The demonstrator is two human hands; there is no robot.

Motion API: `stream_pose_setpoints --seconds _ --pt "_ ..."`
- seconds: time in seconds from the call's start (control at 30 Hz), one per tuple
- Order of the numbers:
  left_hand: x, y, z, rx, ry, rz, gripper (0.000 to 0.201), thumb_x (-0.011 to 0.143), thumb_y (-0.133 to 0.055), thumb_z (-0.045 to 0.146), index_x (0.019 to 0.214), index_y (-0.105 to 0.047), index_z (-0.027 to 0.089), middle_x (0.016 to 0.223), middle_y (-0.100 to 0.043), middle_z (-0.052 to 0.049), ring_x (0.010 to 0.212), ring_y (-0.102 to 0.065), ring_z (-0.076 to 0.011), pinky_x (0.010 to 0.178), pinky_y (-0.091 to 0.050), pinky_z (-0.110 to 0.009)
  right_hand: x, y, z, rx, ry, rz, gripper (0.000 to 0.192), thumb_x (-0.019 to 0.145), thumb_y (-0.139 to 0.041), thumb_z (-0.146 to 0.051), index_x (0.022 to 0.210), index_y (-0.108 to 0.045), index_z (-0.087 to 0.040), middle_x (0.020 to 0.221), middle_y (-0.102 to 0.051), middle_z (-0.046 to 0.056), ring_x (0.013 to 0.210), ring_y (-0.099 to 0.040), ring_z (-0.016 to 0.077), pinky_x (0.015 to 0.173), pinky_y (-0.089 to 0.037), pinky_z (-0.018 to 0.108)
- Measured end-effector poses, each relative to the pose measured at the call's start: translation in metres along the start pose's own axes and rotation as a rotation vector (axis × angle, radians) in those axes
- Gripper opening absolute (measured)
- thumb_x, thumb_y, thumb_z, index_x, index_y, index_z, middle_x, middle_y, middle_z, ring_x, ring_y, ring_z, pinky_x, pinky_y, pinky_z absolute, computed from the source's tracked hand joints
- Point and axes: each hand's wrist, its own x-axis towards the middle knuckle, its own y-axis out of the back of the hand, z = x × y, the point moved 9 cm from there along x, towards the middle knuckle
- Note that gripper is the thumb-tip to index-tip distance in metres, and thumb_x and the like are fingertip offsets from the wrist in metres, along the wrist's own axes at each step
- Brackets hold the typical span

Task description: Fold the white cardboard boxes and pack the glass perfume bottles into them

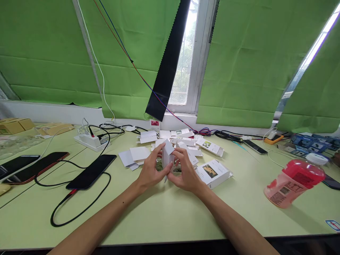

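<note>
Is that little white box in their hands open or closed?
Open: the small white box, held by both the left hand and right hand, has its top flap raised.

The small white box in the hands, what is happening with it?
A person holds a small white carton upright between both hands, left hand and right hand, above a green table. Its top flap stands open. Behind it lies a pile of flat white cartons; a finished box rests beside the right hand.

Packing workroom: flat cartons [183,141], charging phones [91,171].
</note>
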Motion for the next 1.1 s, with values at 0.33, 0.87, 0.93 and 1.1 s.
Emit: stream_pose_setpoints --seconds 0.33,0.87,0.93,1.1 --pt "0.0005 -0.0015 -0.0014 -0.015 0.011 -0.013 0.065 0.091 -0.068 0.038 0.150 -0.045 0.024 0.132 -0.070 -0.010 0.102 -0.072 -0.0236 0.087 -0.063 -0.040 -0.0009 -0.0016 0.0024 0.031 -0.009 -0.013 0.065 0.083 -0.067 -0.015 0.141 -0.040 -0.027 0.133 -0.049 0.013 0.091 -0.062 0.0194 0.070 -0.062 0.036" --pt "0.0002 -0.0025 -0.0021 -0.021 0.015 -0.031 0.065 0.092 -0.067 0.038 0.151 -0.043 0.024 0.129 -0.070 -0.010 0.100 -0.070 -0.0226 0.090 -0.062 -0.041 -0.0021 -0.0040 0.0078 0.050 -0.043 -0.037 0.064 0.084 -0.067 -0.017 0.141 -0.040 -0.028 0.134 -0.048 0.013 0.094 -0.063 0.0204 0.074 -0.063 0.038" --pt "0.0000 -0.0025 -0.0023 -0.022 0.022 -0.032 0.065 0.092 -0.067 0.038 0.151 -0.043 0.024 0.131 -0.070 -0.010 0.101 -0.070 -0.0227 0.090 -0.062 -0.041 -0.0018 -0.0044 0.0086 0.051 -0.044 -0.041 0.064 0.084 -0.067 -0.017 0.142 -0.040 -0.028 0.134 -0.049 0.013 0.098 -0.063 0.0215 0.076 -0.063 0.039" --pt "0.0003 -0.0028 -0.0032 -0.015 0.045 -0.039 0.066 0.092 -0.067 0.041 0.151 -0.044 0.024 0.129 -0.070 -0.010 0.101 -0.070 -0.0231 0.090 -0.062 -0.042 -0.0015 -0.0041 0.0086 0.041 -0.043 -0.044 0.065 0.084 -0.067 -0.017 0.142 -0.040 -0.028 0.134 -0.049 0.013 0.099 -0.063 0.0219 0.077 -0.063 0.039"
